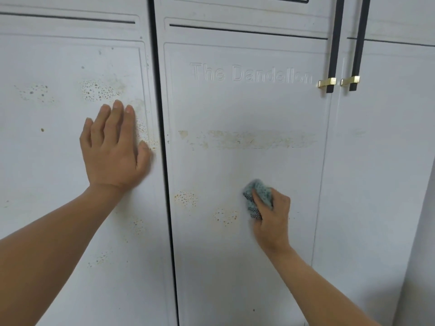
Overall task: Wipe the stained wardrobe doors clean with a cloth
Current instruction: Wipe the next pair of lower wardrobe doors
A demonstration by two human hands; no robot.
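Note:
Two pale grey wardrobe doors fill the view. My left hand [115, 147] lies flat with straight fingers on the left door [58, 149], beside speckled brown stains [98, 90]. My right hand [273, 215] grips a bunched blue-green cloth [257, 196] and presses it against the middle door [247, 109]. Orange-brown speckled stains [186, 198] sit just left of the cloth, and a long pale smear [247, 138] runs across the door above it.
A dark gap [164, 137] separates the left and middle doors. Two long black handles with brass mounts [339, 82] hang at the upper right, where a third door [376, 161] begins. Raised lettering [249, 72] crosses the middle door.

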